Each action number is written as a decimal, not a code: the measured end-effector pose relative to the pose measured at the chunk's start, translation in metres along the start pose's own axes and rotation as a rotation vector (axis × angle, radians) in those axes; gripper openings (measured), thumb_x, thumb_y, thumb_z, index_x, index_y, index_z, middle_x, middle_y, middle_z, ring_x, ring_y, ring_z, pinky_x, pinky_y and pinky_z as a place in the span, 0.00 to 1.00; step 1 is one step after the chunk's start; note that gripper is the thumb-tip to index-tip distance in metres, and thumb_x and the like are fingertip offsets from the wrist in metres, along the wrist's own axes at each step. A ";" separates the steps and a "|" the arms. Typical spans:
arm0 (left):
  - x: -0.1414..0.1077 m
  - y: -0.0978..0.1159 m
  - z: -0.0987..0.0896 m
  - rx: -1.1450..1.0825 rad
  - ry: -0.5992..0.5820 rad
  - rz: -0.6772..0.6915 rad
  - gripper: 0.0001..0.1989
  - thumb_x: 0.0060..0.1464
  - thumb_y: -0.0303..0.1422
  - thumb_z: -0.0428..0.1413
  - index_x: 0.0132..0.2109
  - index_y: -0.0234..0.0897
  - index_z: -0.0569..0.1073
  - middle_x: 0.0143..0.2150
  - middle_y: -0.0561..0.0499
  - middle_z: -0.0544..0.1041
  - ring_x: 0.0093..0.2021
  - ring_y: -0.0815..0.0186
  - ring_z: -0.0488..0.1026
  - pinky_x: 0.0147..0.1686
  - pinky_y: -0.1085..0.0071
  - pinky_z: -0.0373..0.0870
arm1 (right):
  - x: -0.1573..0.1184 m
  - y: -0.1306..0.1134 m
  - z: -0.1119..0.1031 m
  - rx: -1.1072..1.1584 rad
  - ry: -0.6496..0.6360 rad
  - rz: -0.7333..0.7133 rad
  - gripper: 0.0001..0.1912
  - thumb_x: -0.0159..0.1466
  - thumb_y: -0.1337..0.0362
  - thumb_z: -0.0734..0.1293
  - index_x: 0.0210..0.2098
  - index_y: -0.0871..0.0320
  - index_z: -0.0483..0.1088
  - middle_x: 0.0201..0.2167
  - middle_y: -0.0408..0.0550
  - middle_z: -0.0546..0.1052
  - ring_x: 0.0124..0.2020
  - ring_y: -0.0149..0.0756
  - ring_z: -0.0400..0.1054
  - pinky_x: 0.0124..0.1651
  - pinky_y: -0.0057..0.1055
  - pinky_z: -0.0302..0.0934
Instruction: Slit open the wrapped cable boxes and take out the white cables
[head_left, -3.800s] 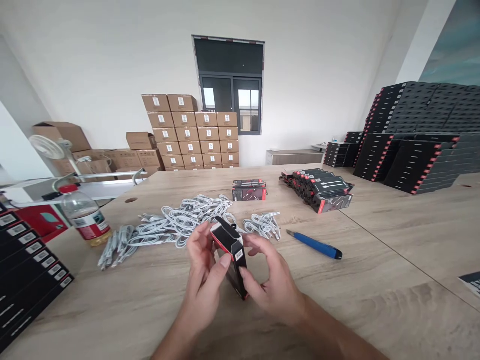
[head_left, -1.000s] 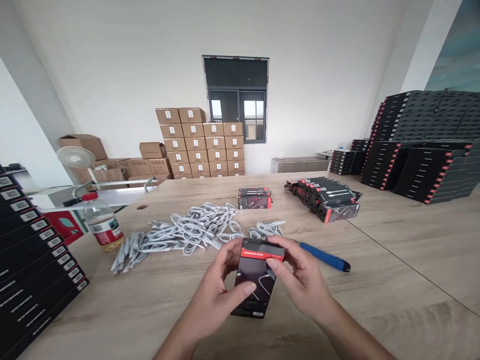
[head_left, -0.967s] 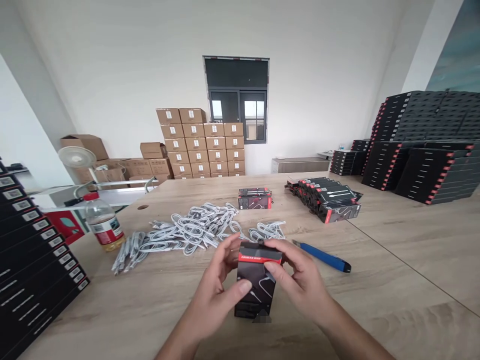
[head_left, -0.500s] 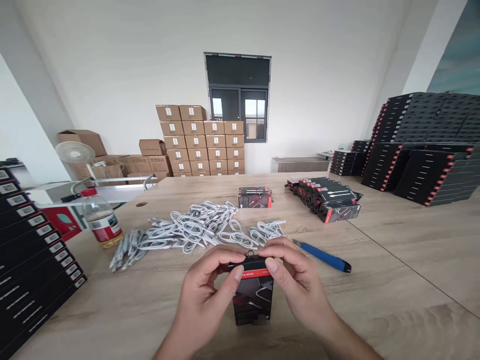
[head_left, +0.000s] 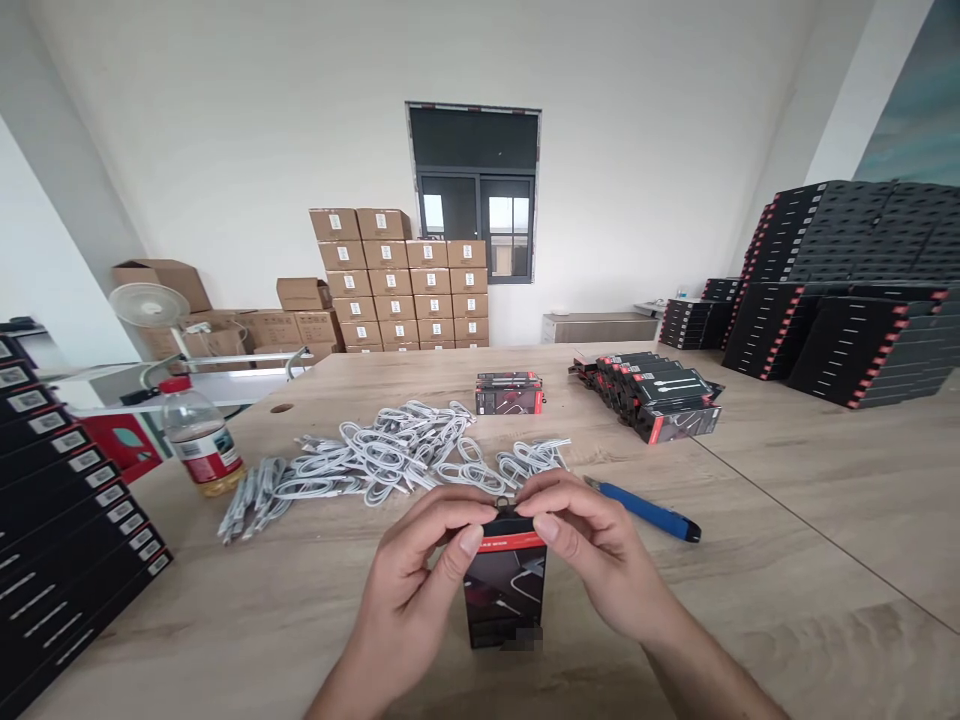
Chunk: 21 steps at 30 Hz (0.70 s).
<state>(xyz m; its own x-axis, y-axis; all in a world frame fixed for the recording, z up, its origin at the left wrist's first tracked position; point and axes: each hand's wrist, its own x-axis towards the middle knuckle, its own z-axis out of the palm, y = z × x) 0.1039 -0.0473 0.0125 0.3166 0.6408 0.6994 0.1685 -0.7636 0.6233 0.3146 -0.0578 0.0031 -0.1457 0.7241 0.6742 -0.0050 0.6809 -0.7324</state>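
Observation:
A small black cable box point(head_left: 504, 595) with a red band stands upright on the wooden table in front of me. Its front carries a picture of a white cable, and a hanging loop sticks up from its top. My left hand point(head_left: 420, 580) grips the top left corner between thumb and fingers. On the top right corner, my right hand point(head_left: 589, 550) pinches in the same way, fingertips along the upper edge. Just beyond lies a pile of coiled white cables point(head_left: 382, 450). To the right of my right hand is a blue-handled tool point(head_left: 652, 512).
Several packed cable boxes point(head_left: 652, 395) lie in a heap at right, and a small stack point(head_left: 508, 394) sits mid-table. A red-capped bottle point(head_left: 201, 440) stands left, beside a tall stack of black boxes point(head_left: 67, 500). More black boxes point(head_left: 840, 340) rise at far right.
Both hands stay at the top of the box; the fingertips have shifted slightly along its upper edge. The whole view has tilted very little.

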 end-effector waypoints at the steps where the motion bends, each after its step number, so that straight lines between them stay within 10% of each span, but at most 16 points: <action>1: 0.000 0.000 0.000 -0.008 -0.002 -0.008 0.12 0.66 0.29 0.54 0.50 0.51 0.77 0.50 0.53 0.79 0.50 0.66 0.76 0.49 0.71 0.71 | 0.000 0.000 0.000 0.010 0.001 0.005 0.07 0.70 0.61 0.67 0.43 0.48 0.79 0.43 0.45 0.78 0.47 0.36 0.73 0.52 0.35 0.66; 21: 0.005 0.011 -0.011 0.091 -0.082 -0.017 0.12 0.66 0.29 0.55 0.51 0.48 0.78 0.49 0.51 0.81 0.46 0.67 0.78 0.45 0.71 0.73 | 0.001 0.001 -0.009 0.093 -0.124 0.020 0.09 0.70 0.61 0.67 0.46 0.45 0.79 0.48 0.44 0.78 0.50 0.34 0.72 0.52 0.31 0.65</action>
<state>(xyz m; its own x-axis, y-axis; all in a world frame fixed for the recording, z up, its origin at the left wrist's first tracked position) 0.0974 -0.0516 0.0268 0.3879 0.6477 0.6557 0.2575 -0.7593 0.5977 0.3231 -0.0555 0.0033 -0.2680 0.7146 0.6462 -0.0915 0.6489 -0.7554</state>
